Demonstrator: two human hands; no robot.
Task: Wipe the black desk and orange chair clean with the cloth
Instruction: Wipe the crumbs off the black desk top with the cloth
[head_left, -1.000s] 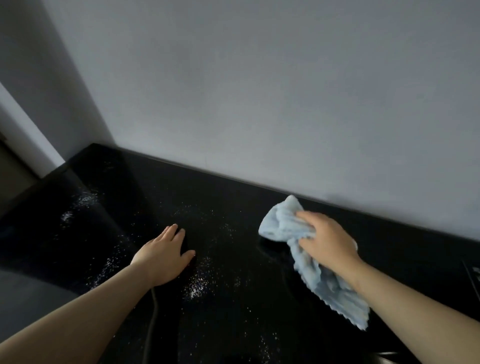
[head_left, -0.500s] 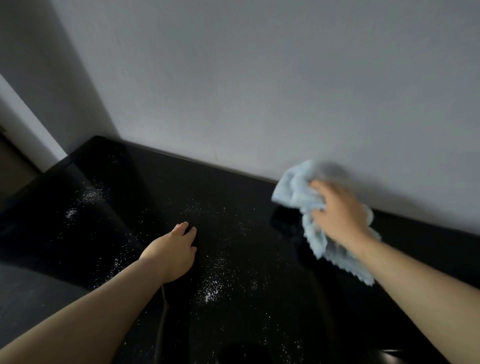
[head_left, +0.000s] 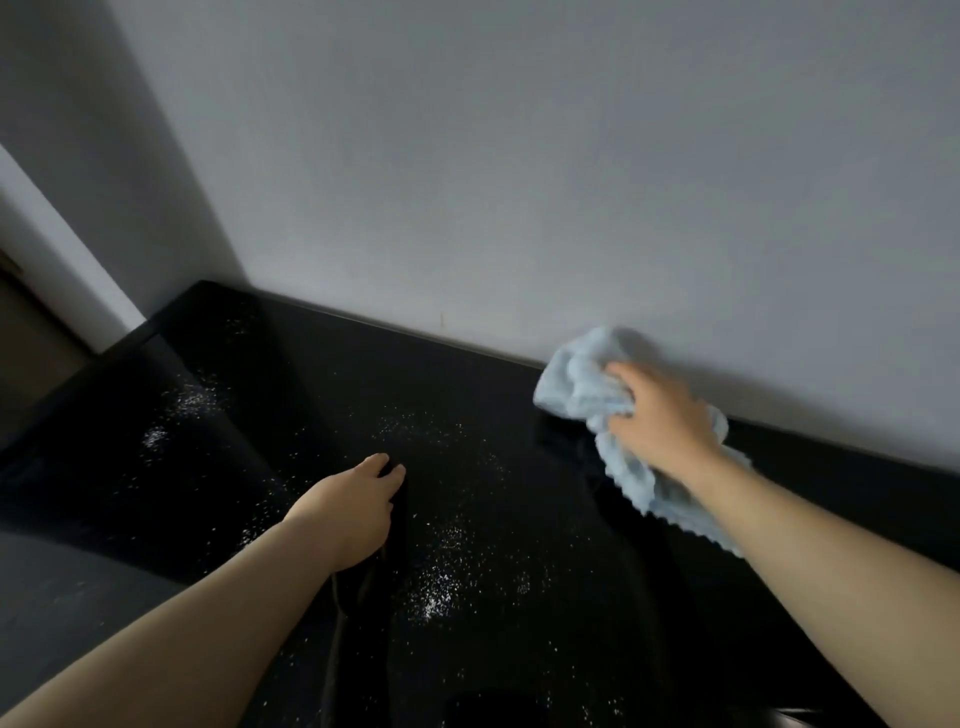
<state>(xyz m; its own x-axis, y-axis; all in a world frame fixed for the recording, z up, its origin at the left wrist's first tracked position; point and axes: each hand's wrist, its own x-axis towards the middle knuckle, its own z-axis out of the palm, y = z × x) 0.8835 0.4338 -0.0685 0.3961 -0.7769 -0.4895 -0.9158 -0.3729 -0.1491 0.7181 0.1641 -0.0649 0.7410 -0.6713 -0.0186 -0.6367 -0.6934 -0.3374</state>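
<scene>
The glossy black desk (head_left: 291, 395) fills the lower half of the view and carries scattered white specks (head_left: 436, 592). My right hand (head_left: 657, 421) grips a bunched light blue cloth (head_left: 576, 389) at the desk's back edge, right where it meets the wall; a tail of the cloth hangs down under my wrist. My left hand (head_left: 353, 506) rests on the desk near the middle, fingers curled down onto the surface, holding nothing. The orange chair is not in view.
A plain grey wall (head_left: 519, 182) runs along the back of the desk. At the far left the desk ends at a corner beside a white door frame (head_left: 57, 260). A dark cable (head_left: 337, 603) runs under my left wrist.
My right hand has carried the cloth away from me, from mid-desk up to the back edge by the wall. My left hand's fingers have curled in from flat.
</scene>
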